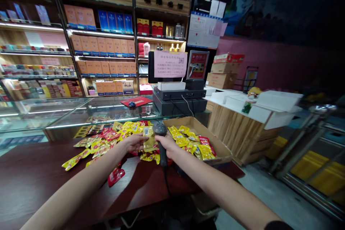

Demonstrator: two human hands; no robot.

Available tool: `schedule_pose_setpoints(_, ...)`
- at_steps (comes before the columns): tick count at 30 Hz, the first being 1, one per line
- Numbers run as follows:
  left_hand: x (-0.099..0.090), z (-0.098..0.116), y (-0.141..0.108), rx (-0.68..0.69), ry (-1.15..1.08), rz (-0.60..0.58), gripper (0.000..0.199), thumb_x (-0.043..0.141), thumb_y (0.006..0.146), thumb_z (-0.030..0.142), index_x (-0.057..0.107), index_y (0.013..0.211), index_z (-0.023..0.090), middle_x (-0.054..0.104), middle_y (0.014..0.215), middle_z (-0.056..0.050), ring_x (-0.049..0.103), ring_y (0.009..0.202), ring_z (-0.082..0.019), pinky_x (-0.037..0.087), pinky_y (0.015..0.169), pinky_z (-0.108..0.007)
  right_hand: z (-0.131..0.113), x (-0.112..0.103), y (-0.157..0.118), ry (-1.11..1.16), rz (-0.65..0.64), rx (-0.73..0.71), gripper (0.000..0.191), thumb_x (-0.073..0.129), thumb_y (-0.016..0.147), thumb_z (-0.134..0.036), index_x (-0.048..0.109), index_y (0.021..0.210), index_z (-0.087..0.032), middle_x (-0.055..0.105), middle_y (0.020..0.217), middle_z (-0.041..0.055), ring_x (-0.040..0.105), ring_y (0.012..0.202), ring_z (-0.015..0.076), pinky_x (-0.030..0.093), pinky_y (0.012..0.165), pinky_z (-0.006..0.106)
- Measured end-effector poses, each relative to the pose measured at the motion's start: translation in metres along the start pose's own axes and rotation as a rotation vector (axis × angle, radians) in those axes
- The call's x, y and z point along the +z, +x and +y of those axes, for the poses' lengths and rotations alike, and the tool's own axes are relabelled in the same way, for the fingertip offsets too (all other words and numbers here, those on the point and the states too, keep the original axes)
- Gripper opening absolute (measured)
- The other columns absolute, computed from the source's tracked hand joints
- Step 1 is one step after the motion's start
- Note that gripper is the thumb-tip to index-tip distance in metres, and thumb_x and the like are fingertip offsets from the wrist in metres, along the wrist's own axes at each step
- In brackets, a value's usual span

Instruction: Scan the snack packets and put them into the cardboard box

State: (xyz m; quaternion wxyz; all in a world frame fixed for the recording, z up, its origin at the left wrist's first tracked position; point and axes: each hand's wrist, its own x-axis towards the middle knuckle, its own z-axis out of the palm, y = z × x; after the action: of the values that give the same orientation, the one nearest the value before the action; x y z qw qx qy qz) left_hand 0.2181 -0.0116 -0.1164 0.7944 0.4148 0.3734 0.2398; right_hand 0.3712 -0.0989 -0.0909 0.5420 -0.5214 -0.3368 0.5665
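Between my hands is a small gold snack packet (150, 140), its left edge pinched by my left hand (134, 142). My right hand (167, 145) is wrapped round a black handheld scanner (162, 151), its head up beside the packet and its cable hanging down. Left of and behind my left hand, a loose heap of yellow, red and gold packets (107, 138) covers part of the dark red-brown table (35, 172). A red packet (116, 176) lies nearer the front edge. To the right of my right hand, an open cardboard box (219, 144) holds more yellow and red packets.
Behind the table stand a glass counter (78, 118), a cash drawer (178, 104) and a monitor bearing a pink paper sign (170, 64). Lit shelves with boxed goods line the back. A wood-sided counter (229, 122) and a metal rail (304, 187) are at the right.
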Motion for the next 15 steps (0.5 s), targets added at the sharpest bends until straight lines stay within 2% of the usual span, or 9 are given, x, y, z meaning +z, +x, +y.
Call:
schedule_pose_setpoints(2,0.001,0.005,-0.007,-0.031,-0.009,-0.006,0.037,0.068,0.074,0.031,0.054,0.105,0.017,0.069,0.086,-0.007,0.067,0.069,-0.018,0.054,0.064,-0.029,-0.001,0.0,0.002,0.003,0.025,0.024,0.014,0.056,0.059,-0.009,0.057,0.07,-0.016,0.053,0.046,-0.0056,0.049,0.041,0.0088,0.04,0.044,0.02)
schedule_pose_setpoints(5,0.003,0.017,-0.021,-0.097,-0.118,-0.142,0.055,0.056,0.076,0.056,0.051,0.109,0.013,0.067,0.096,-0.015,0.067,0.079,-0.025,0.053,0.07,-0.038,-0.004,0.0,0.004,0.003,0.054,0.08,0.013,0.055,0.059,-0.008,0.056,0.069,-0.016,0.053,0.046,-0.0046,0.05,0.041,0.0107,0.044,0.045,0.023)
schedule_pose_setpoints(7,0.005,0.026,-0.029,-0.119,-0.204,-0.229,0.068,0.047,0.074,0.067,0.049,0.111,0.01,0.064,0.102,-0.019,0.066,0.087,-0.029,0.051,0.075,-0.044,-0.009,0.001,0.003,0.005,0.061,0.125,0.011,0.054,0.06,-0.006,0.053,0.066,-0.016,0.05,0.043,-0.0052,0.048,0.039,0.0104,0.044,0.045,0.024)
schedule_pose_setpoints(11,0.015,0.043,-0.034,-0.117,-0.242,-0.285,0.075,0.034,0.076,0.071,0.046,0.115,0.008,0.059,0.112,-0.023,0.061,0.099,-0.033,0.046,0.083,-0.049,-0.028,-0.002,-0.002,0.018,0.025,0.206,0.013,0.051,0.062,-0.005,0.048,0.059,-0.017,0.046,0.04,-0.0052,0.043,0.036,0.0094,0.043,0.043,0.023)
schedule_pose_setpoints(15,0.038,0.06,-0.021,-0.141,-0.215,-0.336,0.089,0.028,0.071,0.079,0.044,0.119,0.005,0.056,0.117,-0.026,0.057,0.106,-0.036,0.042,0.087,-0.05,-0.054,-0.022,-0.01,0.036,0.021,0.241,0.016,0.05,0.065,-0.005,0.045,0.055,-0.017,0.043,0.04,-0.0052,0.04,0.035,0.0077,0.04,0.041,0.02)
